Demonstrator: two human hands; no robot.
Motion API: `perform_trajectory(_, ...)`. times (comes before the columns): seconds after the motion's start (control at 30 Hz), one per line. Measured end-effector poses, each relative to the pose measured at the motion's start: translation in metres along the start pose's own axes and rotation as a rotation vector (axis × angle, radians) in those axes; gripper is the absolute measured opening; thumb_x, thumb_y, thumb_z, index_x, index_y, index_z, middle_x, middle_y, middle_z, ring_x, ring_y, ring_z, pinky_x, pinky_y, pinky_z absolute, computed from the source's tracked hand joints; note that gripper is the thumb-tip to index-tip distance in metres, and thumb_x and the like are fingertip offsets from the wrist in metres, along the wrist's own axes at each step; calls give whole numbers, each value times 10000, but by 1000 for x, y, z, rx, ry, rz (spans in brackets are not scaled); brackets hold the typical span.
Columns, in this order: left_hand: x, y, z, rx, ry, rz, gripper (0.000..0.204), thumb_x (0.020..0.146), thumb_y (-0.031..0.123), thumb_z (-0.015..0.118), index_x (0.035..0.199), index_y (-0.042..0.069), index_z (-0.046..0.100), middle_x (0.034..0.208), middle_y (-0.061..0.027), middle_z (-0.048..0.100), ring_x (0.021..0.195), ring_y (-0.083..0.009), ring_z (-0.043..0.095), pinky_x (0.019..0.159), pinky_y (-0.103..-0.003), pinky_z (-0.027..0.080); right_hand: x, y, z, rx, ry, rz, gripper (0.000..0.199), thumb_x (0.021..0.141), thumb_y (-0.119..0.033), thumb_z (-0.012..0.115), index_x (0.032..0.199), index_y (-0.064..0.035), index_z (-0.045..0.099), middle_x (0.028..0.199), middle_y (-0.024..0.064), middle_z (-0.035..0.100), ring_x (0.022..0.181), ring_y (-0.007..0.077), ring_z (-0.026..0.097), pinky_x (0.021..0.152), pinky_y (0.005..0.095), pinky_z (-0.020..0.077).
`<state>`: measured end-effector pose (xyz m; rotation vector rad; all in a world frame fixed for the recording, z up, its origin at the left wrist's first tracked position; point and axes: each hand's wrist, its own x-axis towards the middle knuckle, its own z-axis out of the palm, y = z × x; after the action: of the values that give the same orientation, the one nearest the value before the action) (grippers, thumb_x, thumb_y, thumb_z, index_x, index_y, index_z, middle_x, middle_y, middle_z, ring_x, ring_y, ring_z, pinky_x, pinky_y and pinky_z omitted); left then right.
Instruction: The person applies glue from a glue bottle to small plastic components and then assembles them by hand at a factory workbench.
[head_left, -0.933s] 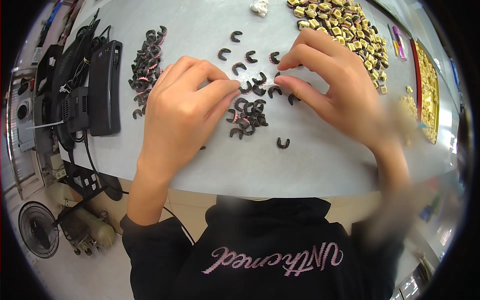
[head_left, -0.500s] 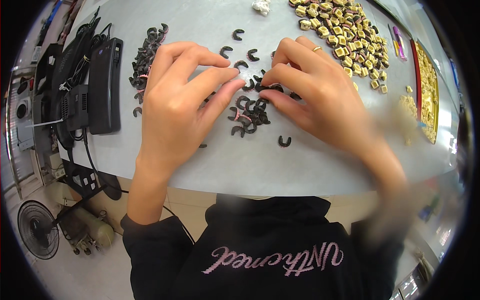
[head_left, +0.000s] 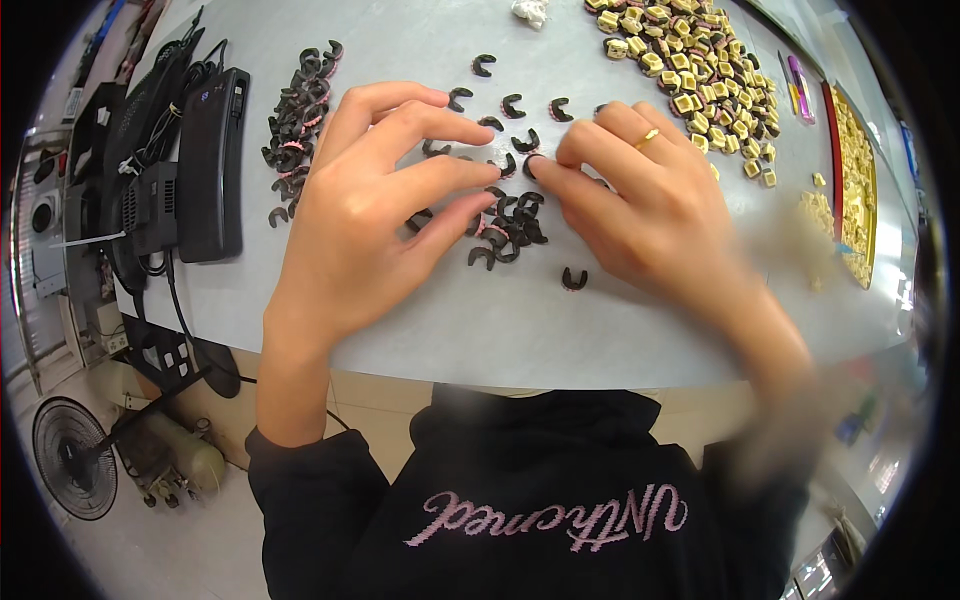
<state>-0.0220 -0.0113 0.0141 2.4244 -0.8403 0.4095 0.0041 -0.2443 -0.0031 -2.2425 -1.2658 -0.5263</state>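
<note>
Small black horseshoe-shaped pieces with pink edges [head_left: 510,225] lie in a loose heap between my hands, with several single ones scattered just beyond. My left hand [head_left: 375,205] is over the table at the heap's left, its fingers spread and its thumb apart from the forefinger. Its fingertips are close to a few pieces, and nothing shows held in it. On the right, my right hand [head_left: 645,195], wearing a ring, has its fingers curled in. A black horseshoe-shaped piece [head_left: 529,166] is at its fingertip; the far side of that grip is hidden.
A longer pile of similar black pieces [head_left: 297,115] lies left of my left hand. Many cream-and-black blocks [head_left: 690,85] cover the far right, near a purple pen-like tool [head_left: 799,88] and a red-edged tray [head_left: 832,150]. Black electronic boxes [head_left: 212,165] with cables stand at the left edge.
My left fingers have spread wider. My right fingers have drawn back from the heap and curled, uncovering several scattered pieces. The view has shifted slightly.
</note>
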Motion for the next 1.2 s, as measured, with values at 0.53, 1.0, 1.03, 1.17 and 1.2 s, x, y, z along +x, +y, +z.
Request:
perform_trajectory(0.53, 0, -7, -13, -5, -61, -17, 232, 668, 91, 834, 893, 101, 781, 1106, -43, 729, 1203, -315, 556, 966, -409, 468, -16, -21, -3, 151, -122, 97, 244, 682, -26, 797, 872, -69, 651, 818, 51, 567, 708, 244, 528, 625, 357, 445)
perform_trajectory(1.0, 0, -2, -15, -71, -41, 28, 250, 630, 43, 825, 869, 86, 769, 1040, -41, 731, 1140, -303, 583, 916, -390, 493, -30, -15, -19, -19, -183, 11, 346, 617, -17, 726, 957, -79, 702, 904, 30, 646, 813, 229, 609, 668, 355, 503)
perform_trajectory(1.03, -1, 0, -15, -85, -35, 31, 268, 609, 40, 832, 864, 84, 767, 1006, -37, 726, 1082, -293, 589, 883, -384, 496, -31, -14, -19, -16, -154, -11, 279, 633, -60, 704, 910, -47, 678, 871, 41, 597, 782, 213, 576, 645, 333, 475)
perform_trajectory(1.17, -16, 18, -17, -103, -71, -10, 313, 557, 29, 841, 857, 70, 759, 899, -25, 698, 909, -258, 586, 779, -370, 491, -30, -19, -21, 3, -77, -66, 248, 645, -104, 677, 874, -9, 662, 843, 57, 561, 752, 196, 541, 620, 306, 436)
perform_trajectory(1.2, -21, 21, -14, -105, -71, -9, 313, 557, 29, 841, 857, 70, 759, 899, -25, 698, 909, -258, 586, 779, -370, 491, -29, -22, -21, 1, -78, -64, 248, 645, -104, 677, 874, -9, 662, 843, 57, 561, 752, 196, 541, 620, 306, 436)
